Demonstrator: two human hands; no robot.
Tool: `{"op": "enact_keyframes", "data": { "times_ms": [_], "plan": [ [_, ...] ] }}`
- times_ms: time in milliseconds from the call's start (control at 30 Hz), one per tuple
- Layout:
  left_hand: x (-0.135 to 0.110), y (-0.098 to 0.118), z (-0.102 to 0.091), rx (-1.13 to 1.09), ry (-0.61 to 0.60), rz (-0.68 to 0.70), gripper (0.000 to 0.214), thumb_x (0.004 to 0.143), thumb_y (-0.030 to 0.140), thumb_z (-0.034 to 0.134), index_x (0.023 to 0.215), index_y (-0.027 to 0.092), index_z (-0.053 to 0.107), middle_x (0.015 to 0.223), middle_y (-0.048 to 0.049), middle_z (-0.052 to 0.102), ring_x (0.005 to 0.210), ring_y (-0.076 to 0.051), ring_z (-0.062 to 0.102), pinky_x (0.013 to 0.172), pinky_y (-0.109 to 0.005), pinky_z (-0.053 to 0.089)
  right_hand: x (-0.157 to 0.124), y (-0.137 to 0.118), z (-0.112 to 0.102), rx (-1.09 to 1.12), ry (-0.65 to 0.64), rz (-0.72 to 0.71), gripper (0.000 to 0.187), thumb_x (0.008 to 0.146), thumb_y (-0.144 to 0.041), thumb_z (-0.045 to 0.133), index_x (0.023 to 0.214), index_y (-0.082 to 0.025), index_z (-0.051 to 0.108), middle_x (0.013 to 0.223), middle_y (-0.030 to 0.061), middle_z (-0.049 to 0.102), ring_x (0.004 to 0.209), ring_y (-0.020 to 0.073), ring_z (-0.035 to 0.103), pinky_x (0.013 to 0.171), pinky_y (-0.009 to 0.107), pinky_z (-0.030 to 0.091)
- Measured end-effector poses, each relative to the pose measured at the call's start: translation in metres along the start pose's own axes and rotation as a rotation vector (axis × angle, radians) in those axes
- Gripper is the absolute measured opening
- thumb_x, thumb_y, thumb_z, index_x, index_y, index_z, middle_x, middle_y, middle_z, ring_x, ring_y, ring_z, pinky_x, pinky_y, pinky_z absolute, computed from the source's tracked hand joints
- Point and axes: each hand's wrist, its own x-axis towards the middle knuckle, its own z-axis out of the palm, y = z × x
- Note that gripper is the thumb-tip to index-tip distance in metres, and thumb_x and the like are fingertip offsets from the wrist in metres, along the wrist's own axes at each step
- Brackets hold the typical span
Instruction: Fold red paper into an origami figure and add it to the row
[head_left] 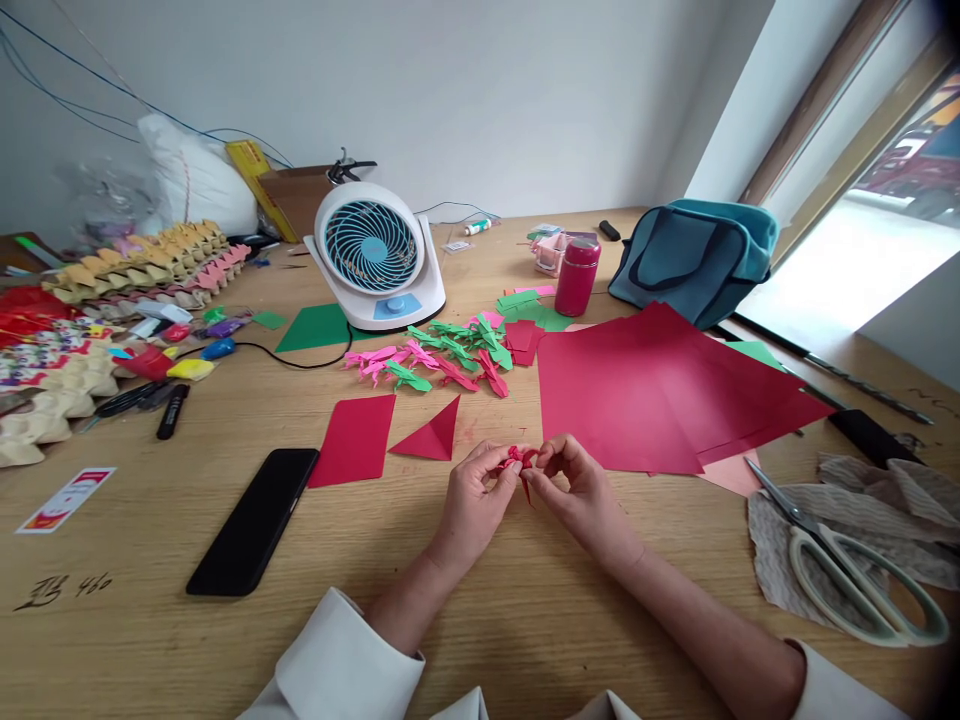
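Note:
My left hand (pixel 474 492) and my right hand (pixel 574 485) meet just above the wooden table (pixel 480 620), both pinching a small folded red paper piece (pixel 520 463) between their fingertips. Most of the piece is hidden by the fingers. Just beyond the hands lie a red folded triangle (pixel 433 435) and a red paper rectangle (pixel 352 438). A stack of large red paper sheets (pixel 660 390) lies to the right. Several finished folded paper figures in pink, green and red (pixel 435 360) are heaped further back.
A black phone (pixel 255 518) lies left of my hands. Scissors (pixel 847 560) rest on a cloth at the right. A small fan (pixel 375 255), a red flask (pixel 576 277) and a teal bag (pixel 694 258) stand behind. Rows of folded paper pieces (pixel 142 262) and markers fill the left.

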Motion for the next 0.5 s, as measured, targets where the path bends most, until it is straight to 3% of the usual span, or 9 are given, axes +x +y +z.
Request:
{"op": "enact_keyframes", "data": {
  "times_ms": [133,233,400,500],
  "plan": [
    [0.0008,-0.0033,-0.0009,0.081,0.045,-0.039,0.026,0.085,0.015,0.059,0.11,0.019,0.066,0.095,-0.0048,0.07,0.088,-0.015,0.066,0.083,-0.026,0.053,0.0029,0.0052,0.0011,0.199,-0.062,0.137,0.026,0.081,-0.039,0.072,0.091,-0.021,0.058,0.082,0.0015,0.059,0.072,0.0147,0.054,0.065,0.028,0.045],
    [0.0012,-0.0054,-0.0009,0.073,0.106,-0.057,0.017,0.081,0.016,0.064,0.098,0.017,0.063,0.085,-0.0025,0.068,0.08,-0.013,0.065,0.077,-0.024,0.053,0.0038,0.0078,0.0035,0.298,-0.106,0.218,0.03,0.079,-0.044,0.075,0.085,-0.019,0.06,0.075,0.0005,0.06,0.066,0.0129,0.052,0.06,0.026,0.042],
    [0.0011,-0.0036,-0.0005,0.013,0.092,-0.099,0.005,0.081,0.021,0.066,0.084,0.016,0.066,0.083,-0.0031,0.071,0.076,-0.014,0.066,0.074,-0.024,0.053,0.0034,0.0099,0.0062,0.366,-0.083,0.257,0.034,0.075,-0.047,0.077,0.079,-0.02,0.058,0.065,-0.0038,0.054,0.053,0.0086,0.041,0.049,0.023,0.032],
    [0.0009,-0.0007,0.0,-0.007,0.096,-0.109,0.007,0.08,0.021,0.067,0.084,0.016,0.069,0.083,-0.0029,0.072,0.076,-0.014,0.067,0.074,-0.023,0.054,0.0037,0.0089,0.0065,0.363,-0.077,0.249,0.035,0.074,-0.048,0.078,0.077,-0.019,0.058,0.065,-0.0035,0.054,0.054,0.009,0.042,0.051,0.023,0.034]
  ]
}}
